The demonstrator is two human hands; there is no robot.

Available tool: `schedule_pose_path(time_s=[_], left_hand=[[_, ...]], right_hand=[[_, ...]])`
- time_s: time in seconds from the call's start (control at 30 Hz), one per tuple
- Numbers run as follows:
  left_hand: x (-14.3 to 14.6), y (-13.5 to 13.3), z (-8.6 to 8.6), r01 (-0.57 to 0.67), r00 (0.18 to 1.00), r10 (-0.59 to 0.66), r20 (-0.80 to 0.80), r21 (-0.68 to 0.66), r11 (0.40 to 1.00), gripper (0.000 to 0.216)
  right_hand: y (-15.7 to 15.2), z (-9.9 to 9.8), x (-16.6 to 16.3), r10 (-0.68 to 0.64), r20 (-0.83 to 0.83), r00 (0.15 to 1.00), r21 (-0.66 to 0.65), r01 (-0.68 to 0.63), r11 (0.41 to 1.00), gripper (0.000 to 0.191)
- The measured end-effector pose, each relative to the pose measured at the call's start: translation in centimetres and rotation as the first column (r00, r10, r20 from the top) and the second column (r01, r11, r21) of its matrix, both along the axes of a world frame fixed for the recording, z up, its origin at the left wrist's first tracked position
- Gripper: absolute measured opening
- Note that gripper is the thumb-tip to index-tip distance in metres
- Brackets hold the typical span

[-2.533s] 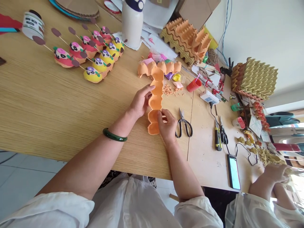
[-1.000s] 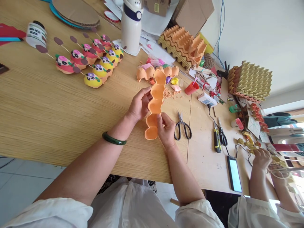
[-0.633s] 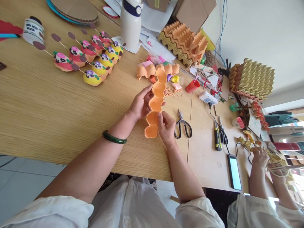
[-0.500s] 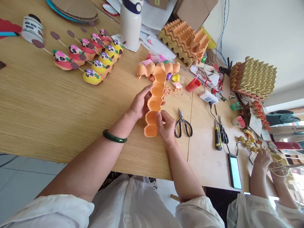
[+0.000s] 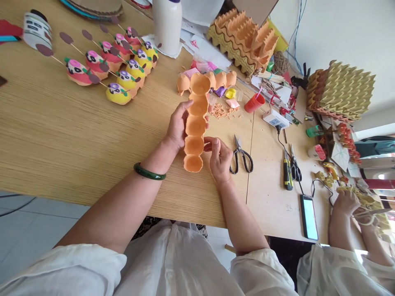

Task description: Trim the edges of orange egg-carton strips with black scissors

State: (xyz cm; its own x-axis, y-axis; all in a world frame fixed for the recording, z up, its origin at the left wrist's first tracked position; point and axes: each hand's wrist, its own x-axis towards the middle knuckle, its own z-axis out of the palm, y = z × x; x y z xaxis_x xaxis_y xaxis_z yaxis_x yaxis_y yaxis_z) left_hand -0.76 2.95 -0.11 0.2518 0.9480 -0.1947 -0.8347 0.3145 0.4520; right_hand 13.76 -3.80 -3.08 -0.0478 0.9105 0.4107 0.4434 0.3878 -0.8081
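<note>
My left hand (image 5: 179, 125) grips an orange egg carton strip (image 5: 195, 126), its fingers wrapped behind it and showing past the right edge. The strip is a single row of several hollow cups facing me, held above the table. Beside its lower right edge, my right hand (image 5: 220, 159) is closed, thumb against curled fingers, with fingertips at the strip's edge. Whether anything small is pinched there is hidden. Black-handled scissors (image 5: 240, 156) lie just right of that hand. Behind the strip sits another orange carton piece (image 5: 224, 79), bottom up, near orange shreds (image 5: 219, 110).
Decorated pink and yellow carton pieces (image 5: 125, 82) with sticks stand at left. A white bottle (image 5: 167, 28), stacked egg trays (image 5: 243, 41), a red cup (image 5: 254, 102), a power strip (image 5: 275, 119), a cutter (image 5: 288, 174) and a phone (image 5: 309, 217) surround the workspace. Another person's hands (image 5: 347, 201) work at right.
My right thumb has come off the strip's face and the hand has shifted slightly right. The strip has turned so its cups face me more squarely. The view has shifted slightly.
</note>
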Motion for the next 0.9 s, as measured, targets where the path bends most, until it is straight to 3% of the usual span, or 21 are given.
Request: schedule_pose_path(time_s=[0.3,0.63,0.9], left_hand=[[-0.06,-0.41,1.02,0.017,1.000,-0.018,-0.009,-0.061,0.998,0.044],[0.05,-0.17,0.38,-0.022,0.999,0.022,0.040,-0.001,1.000,0.043],[0.44,-0.15,0.30,-0.037,0.999,0.038,-0.030,0.024,0.999,0.045]], right_hand=[[-0.19,0.15,-0.09,0.056,0.041,0.998,0.063,-0.059,0.996,0.046],[0.04,0.28,-0.02,0.083,0.072,0.994,0.111,-0.091,0.990,0.037],[0.19,0.19,-0.25,0.094,0.137,0.986,0.118,-0.110,0.987,0.023]])
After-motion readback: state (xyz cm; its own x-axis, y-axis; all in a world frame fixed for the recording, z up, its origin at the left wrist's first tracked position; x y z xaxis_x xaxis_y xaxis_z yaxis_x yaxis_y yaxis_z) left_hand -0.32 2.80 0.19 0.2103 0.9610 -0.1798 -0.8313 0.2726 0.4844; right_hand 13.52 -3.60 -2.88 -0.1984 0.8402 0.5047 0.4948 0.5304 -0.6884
